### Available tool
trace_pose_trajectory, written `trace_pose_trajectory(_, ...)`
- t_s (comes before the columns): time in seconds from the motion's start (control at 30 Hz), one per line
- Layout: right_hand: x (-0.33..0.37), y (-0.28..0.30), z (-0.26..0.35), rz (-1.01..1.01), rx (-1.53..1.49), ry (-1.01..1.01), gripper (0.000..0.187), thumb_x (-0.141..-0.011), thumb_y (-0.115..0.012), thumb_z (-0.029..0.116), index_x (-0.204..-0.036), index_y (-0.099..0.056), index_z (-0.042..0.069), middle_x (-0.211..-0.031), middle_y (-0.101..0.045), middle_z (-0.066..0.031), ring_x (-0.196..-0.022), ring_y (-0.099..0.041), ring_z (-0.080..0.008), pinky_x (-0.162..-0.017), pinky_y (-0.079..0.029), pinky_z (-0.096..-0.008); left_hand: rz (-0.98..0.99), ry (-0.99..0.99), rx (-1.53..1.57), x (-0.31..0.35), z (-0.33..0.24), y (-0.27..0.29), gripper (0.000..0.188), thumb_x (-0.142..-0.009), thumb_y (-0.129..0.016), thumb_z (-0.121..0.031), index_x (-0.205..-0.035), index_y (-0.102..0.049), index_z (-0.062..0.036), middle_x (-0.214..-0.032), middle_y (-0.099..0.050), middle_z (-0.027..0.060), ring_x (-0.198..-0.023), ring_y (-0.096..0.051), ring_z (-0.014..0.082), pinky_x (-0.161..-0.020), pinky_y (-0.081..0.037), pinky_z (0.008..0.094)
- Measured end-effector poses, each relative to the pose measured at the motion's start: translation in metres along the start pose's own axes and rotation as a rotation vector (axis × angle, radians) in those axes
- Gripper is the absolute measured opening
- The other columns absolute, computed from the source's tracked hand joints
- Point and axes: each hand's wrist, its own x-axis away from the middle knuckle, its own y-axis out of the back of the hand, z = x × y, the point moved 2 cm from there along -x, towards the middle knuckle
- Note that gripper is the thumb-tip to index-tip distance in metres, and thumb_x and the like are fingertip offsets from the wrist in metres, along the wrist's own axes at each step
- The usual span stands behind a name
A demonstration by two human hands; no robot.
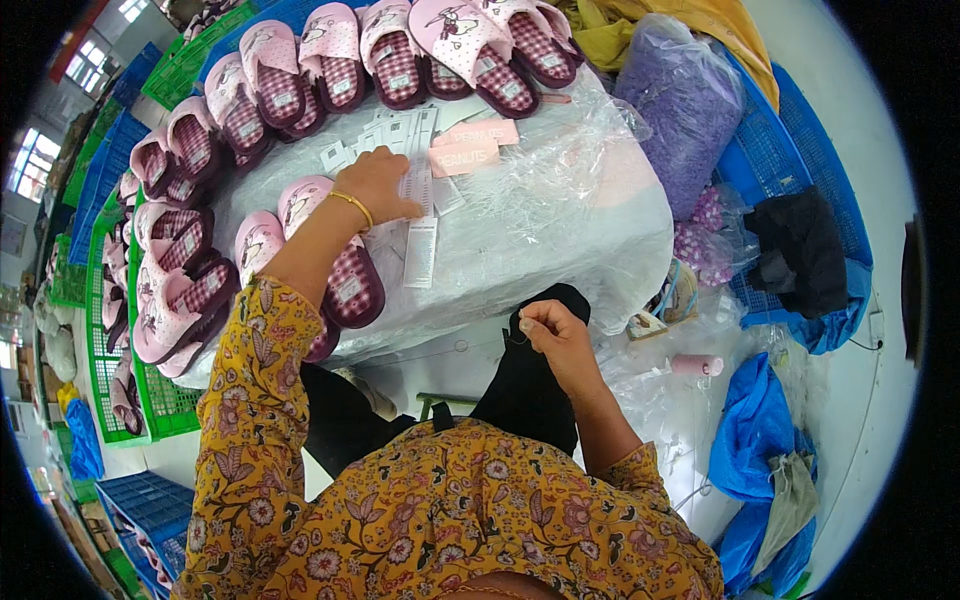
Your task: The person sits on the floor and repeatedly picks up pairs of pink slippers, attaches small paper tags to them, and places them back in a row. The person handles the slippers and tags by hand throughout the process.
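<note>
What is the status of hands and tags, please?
Left hand over paper tags, grip unclear. Right hand away from tags, fingertips pinched, contents too small to tell. Slippers partly hidden by left forearm.

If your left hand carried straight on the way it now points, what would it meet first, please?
Most likely the flat white paper tags just beyond the left hand; whether its fingertips already touch them is unclear.

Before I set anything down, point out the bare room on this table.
Free: the film-covered tabletop right of the pink cards and white label, toward the purple bag. Crowded: far and left edges, lined with slippers, and around the left hand.
</note>
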Motion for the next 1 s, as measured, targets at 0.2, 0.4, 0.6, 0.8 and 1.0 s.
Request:
trace_pose_trajectory(0.2,0.001,0.007,-0.003,-0.021,0.057,0.003,0.010,-0.091,-0.063,0.009,-0.099,-0.062,0.003,-0.081,-0.057,0.0038,-0.070,-0.049,-0.0038,-0.063,-0.042,-0.0200,0.172,0.019,-0.144,0.012,0.017,0.007,0.071,-0.067,-0.073,-0.054,-0.118,-0.059,-0.0069,-0.116,-0.063,0.0155,-0.109,-0.061,0.0321,-0.090,-0.049,0.0413)
trace_pose_trajectory(0.4,0.000,-0.005,-0.007,-0.008,0.067,-0.011,0.007,-0.091,-0.062,0.008,-0.097,-0.061,0.003,-0.075,-0.053,0.0050,-0.063,-0.043,-0.0028,-0.056,-0.035,-0.0193,0.202,0.006,0.037,0.018,0.008,-0.001,0.079,-0.071,-0.071,-0.055,-0.126,-0.053,-0.0021,-0.116,-0.064,0.0196,-0.109,-0.061,0.0340,-0.093,-0.047,0.0428)
trace_pose_trajectory(0.6,-0.002,-0.002,-0.009,-0.026,0.085,0.003,0.011,-0.091,-0.065,0.009,-0.098,-0.062,0.002,-0.080,-0.058,0.0035,-0.067,-0.048,-0.0039,-0.061,-0.041,-0.0200,-0.127,0.139,0.196,-0.010,0.067,0.006,0.068,-0.081,-0.069,-0.038,-0.136,-0.049,-0.0029,-0.137,-0.051,0.0198,-0.126,-0.048,0.0347,-0.107,-0.038,0.0380)
trace_pose_trajectory(0.8,0.001,0.005,-0.009,-0.060,0.043,0.021,0.012,-0.091,-0.065,0.010,-0.099,-0.063,0.002,-0.080,-0.058,0.0040,-0.066,-0.048,-0.0031,-0.058,-0.040,-0.0198,0.044,0.175,0.117,-0.051,0.129,-0.013,0.074,-0.074,-0.070,-0.046,-0.134,-0.054,-0.0065,-0.132,-0.056,0.0188,-0.122,-0.053,0.0330,-0.102,-0.043,0.0376)
trace_pose_trajectory(1.0,0.009,0.013,-0.007,-0.090,0.064,-0.017,0.013,-0.091,-0.065,0.010,-0.101,-0.063,0.003,-0.079,-0.057,0.0045,-0.066,-0.048,-0.0031,-0.059,-0.040,-0.0192,0.045,0.203,0.312,-0.064,0.131,-0.021,0.068,-0.068,-0.076,-0.043,-0.126,-0.062,-0.0115,-0.129,-0.057,0.0190,-0.117,-0.057,0.0328,-0.098,-0.046,0.0383)
